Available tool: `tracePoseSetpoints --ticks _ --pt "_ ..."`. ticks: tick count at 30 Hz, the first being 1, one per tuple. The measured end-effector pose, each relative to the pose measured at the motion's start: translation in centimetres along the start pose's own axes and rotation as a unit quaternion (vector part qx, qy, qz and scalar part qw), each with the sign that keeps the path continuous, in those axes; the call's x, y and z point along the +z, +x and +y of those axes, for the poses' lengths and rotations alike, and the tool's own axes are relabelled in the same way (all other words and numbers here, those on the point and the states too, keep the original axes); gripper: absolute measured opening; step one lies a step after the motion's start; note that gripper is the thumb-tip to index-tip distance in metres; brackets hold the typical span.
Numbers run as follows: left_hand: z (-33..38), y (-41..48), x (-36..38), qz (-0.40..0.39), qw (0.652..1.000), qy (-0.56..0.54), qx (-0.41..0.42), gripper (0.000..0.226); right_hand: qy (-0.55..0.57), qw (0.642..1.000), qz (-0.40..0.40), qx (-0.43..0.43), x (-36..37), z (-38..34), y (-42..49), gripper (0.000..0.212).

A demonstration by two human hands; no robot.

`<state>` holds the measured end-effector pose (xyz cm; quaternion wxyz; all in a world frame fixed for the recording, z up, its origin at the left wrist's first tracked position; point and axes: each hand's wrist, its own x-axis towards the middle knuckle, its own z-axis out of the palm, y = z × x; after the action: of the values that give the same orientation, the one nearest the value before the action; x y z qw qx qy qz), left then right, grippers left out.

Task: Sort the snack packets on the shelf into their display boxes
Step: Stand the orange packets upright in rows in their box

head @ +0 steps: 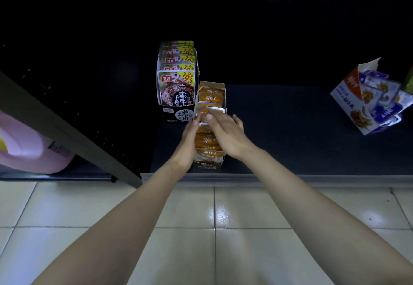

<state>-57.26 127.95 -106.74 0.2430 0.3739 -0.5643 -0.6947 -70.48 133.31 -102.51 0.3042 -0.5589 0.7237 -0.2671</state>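
Over the middle of the orange display box (209, 164), the right hand (225, 131) pinches an orange packet (211, 111), probably to seat it in the row, while the left hand (188, 139) braces the box's left side, its grip unclear.

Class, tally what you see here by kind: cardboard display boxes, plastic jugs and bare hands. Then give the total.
Cardboard display boxes: 3 (black box of dark packets, narrow brown box of orange packets, torn white, orange and blue box)
Pink plastic jug: 1
Bare hands: 2 (left hand, right hand)
Total: 6
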Motion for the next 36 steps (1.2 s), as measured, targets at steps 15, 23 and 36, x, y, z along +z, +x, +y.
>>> tracePoseSetpoints --ticks 15,23,36 --pt "-0.6 0.3 0.1 0.002 1.000 -0.022 -0.017 0.083 0.016 0.999 -0.036 0.004 -0.5 -1.0 1.7 0.053" --pt "-1.2 -0.4 -1.2 0.048 0.998 0.022 0.041 0.064 0.006 0.998 0.024 -0.051 -0.3 1.4 -1.5 0.069" --pt "1.0 -2.5 0.8 -0.011 1.000 -0.011 0.012 0.040 -0.151 0.984 0.006 -0.095 0.9 0.0 -0.5 0.089"
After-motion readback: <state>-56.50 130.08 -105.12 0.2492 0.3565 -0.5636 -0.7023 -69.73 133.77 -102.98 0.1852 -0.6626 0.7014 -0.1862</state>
